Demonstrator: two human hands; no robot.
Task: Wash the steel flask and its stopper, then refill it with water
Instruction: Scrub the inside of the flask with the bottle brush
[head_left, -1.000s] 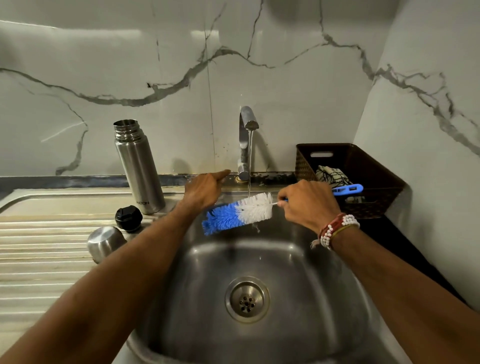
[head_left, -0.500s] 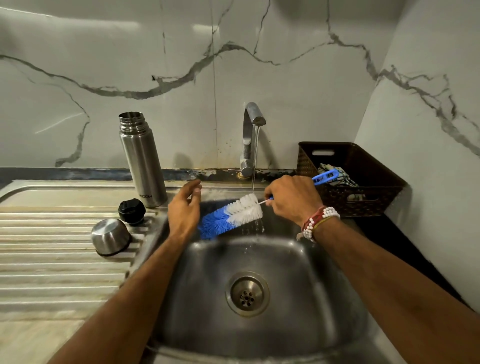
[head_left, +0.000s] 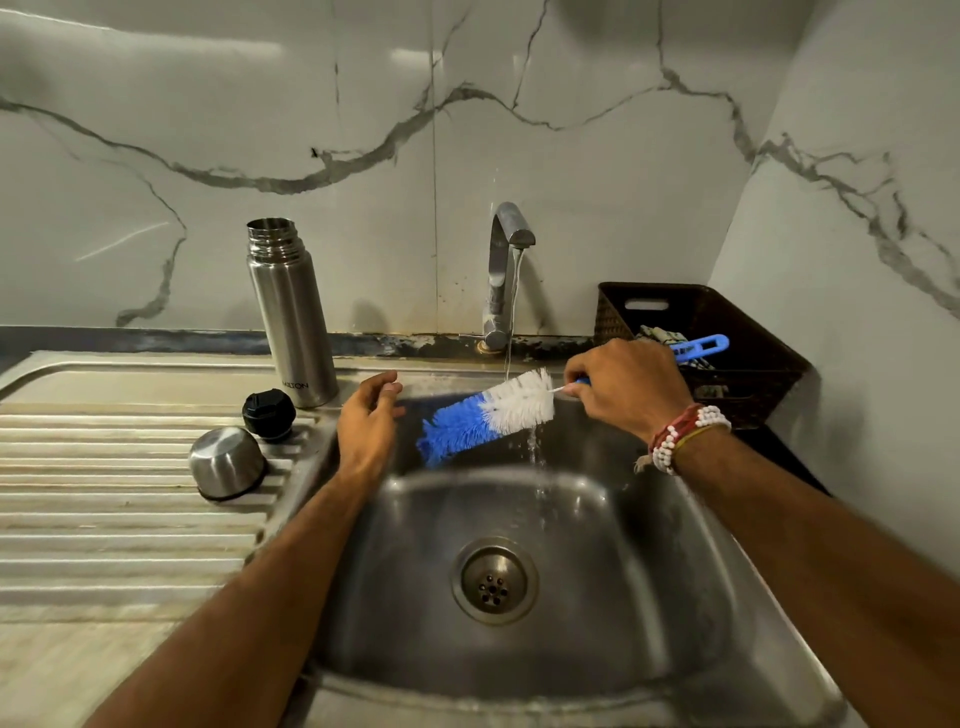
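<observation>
The steel flask (head_left: 292, 317) stands upright and uncapped on the drainboard by the back wall. Its black stopper (head_left: 269, 414) and steel cup lid (head_left: 226, 462), mouth down, lie in front of it. My right hand (head_left: 626, 387) grips the blue handle of a blue-and-white bottle brush (head_left: 485, 415), holding the bristles under the running tap (head_left: 509, 270) above the sink (head_left: 649, 597). My left hand (head_left: 368, 423) hovers at the sink's left rim with loosely curled fingers, holding nothing, just left of the brush tip.
A dark woven basket (head_left: 748, 332) with cloths sits on the counter right of the tap. The ribbed drainboard (head_left: 104, 519) stretches left of the sink. Marble walls close in the back and right sides. The drain (head_left: 493, 581) is open.
My left hand has drawn back from the tap area to the sink's left rim. The brush stays under the stream, shifted slightly. The camera view has tilted a little.
</observation>
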